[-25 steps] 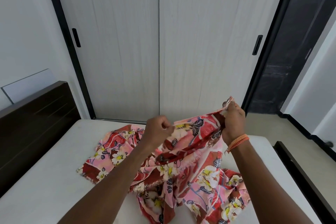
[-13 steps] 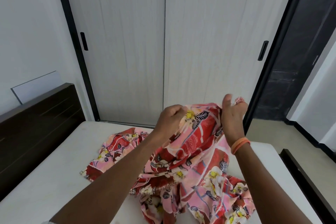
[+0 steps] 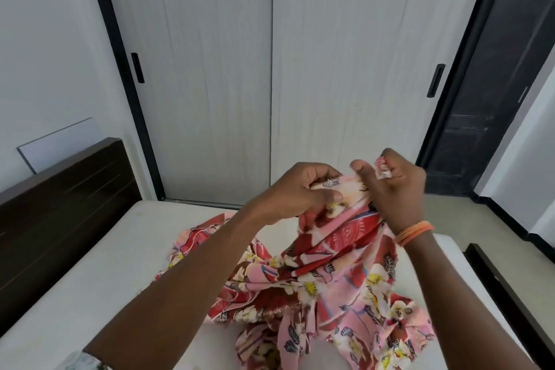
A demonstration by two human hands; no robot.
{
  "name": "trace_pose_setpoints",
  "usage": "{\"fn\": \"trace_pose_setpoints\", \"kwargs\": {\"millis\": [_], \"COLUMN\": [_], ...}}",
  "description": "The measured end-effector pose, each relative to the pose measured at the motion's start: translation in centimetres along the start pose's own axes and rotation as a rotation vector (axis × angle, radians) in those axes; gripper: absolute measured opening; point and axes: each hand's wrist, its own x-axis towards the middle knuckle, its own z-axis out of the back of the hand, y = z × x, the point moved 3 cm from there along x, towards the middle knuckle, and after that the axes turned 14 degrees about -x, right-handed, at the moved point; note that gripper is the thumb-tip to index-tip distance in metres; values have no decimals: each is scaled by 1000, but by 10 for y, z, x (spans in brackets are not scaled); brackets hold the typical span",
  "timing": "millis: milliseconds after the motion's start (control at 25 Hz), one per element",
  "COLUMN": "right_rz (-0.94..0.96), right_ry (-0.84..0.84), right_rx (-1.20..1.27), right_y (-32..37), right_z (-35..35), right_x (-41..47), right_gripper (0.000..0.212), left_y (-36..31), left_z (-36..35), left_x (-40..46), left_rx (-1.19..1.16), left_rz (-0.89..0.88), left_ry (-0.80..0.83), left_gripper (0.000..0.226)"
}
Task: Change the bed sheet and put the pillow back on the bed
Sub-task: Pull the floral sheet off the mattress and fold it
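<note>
Bed sheet: thin woven cloth, matt, floral print, frayed along its edges; mattress: off-white fabric, matt, smooth; headboard: dark wood grain, low sheen; wardrobe doors: pale wood-grain laminate, matt; door handles: black, matt.

Left hand, right hand: raised, fingers curled.
</note>
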Motion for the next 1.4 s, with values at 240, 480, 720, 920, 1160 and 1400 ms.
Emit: {"fn": "trace_pose_setpoints", "kwargs": {"millis": [240,480,720,920,1160,1400], "right_rz": [-13,-28,-123,-132,-172,-128], "right_ry": [-43,-79,-104,-90,-41,1], "right_rx": [107,166,137,180,178,183], "right_y": [-13,-23,-43,-40,-51,-38], "right_z": [23,38,55,56,50,45], "right_x": [13,9,12,14,15,13], "right_gripper": [67,62,74,73,73,78], "left_y": [26,29,61,58,49,35], "left_z": [3,-29,-60,-92,-86,-84], "left_x": [29,42,52,59,59,60], "left_rx": [531,468,650,-25,-302,-318], "left_rz": [-260,-379,-536,-47,66,58], "left_ry": [-210,-282,-127,49,86,185], "left_gripper": [15,5,25,32,23,8]}}
